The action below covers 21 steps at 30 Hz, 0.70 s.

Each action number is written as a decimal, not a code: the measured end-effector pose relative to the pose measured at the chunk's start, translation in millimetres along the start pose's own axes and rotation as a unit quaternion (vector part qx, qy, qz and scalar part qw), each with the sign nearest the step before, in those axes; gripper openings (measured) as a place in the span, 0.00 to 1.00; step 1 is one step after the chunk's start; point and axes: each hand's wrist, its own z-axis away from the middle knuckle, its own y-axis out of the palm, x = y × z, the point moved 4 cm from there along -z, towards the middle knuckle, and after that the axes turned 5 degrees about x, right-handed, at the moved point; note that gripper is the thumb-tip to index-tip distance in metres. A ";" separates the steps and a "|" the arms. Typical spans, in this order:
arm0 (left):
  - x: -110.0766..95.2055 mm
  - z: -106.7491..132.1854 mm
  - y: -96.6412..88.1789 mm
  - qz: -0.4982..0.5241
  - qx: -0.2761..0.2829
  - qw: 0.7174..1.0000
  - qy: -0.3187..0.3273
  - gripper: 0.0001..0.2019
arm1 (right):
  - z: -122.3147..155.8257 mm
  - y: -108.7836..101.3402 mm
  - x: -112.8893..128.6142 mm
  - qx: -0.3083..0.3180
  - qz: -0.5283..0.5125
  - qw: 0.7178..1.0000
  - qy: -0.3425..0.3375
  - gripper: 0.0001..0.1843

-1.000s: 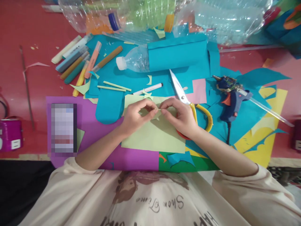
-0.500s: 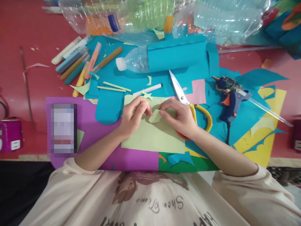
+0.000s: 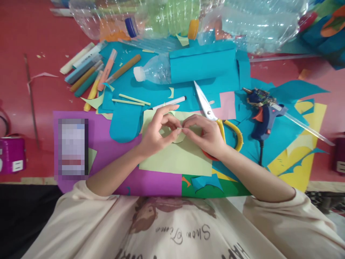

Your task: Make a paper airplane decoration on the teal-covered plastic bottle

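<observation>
Both hands meet over a pale green paper sheet [image 3: 178, 158] on the purple sheet [image 3: 107, 144]. My left hand [image 3: 157, 133] and my right hand [image 3: 206, 135] pinch the same small pale green paper cutout [image 3: 180, 136] between thumbs and forefingers, its edge toward the camera. The left hand's other fingers are raised and spread. Yellow-handled scissors [image 3: 212, 111] lie just right of my right hand, partly hidden under it. A white marker [image 3: 169, 103] lies just beyond my left hand.
A blue glue gun [image 3: 262, 111] with its cord lies at the right. A plastic bottle wrapped in teal paper [image 3: 188, 66] lies behind, with more clear bottles beyond. Several markers [image 3: 91, 72] are at the upper left. A phone [image 3: 72, 149] rests on the purple sheet.
The cutout lay flatter half a second ago with the hands slightly apart. Now both hands pinch it together again and the left fingers have lifted and spread.
</observation>
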 end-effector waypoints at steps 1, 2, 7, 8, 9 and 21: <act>-0.7 -0.1 -0.2 -0.001 -0.006 1.000 0.004 0.20 | -0.3 -0.2 0.2 -0.004 -0.002 1.000 -0.002 0.07; -1.3 -0.2 -0.5 -0.002 -0.013 1.000 0.010 0.20 | -0.5 -0.5 0.4 -0.009 -0.003 1.000 -0.004 0.07; -1.2 -0.3 -1.6 -0.019 -0.047 0.999 0.021 0.19 | -0.3 -2.1 -1.8 -0.030 -0.009 0.999 0.009 0.06; -0.4 -0.1 -2.0 -0.020 -0.054 0.998 0.019 0.19 | -0.2 -2.4 -2.9 -0.033 -0.014 0.999 0.017 0.06; 0.6 0.0 -2.8 -0.021 -0.062 0.998 0.016 0.19 | 0.0 -3.0 -4.4 -0.036 -0.022 0.999 0.028 0.06; 5.7 -1.7 -7.4 -0.002 -0.106 0.994 -0.020 0.17 | 1.9 -10.9 -10.7 -0.090 -0.086 0.988 0.092 0.27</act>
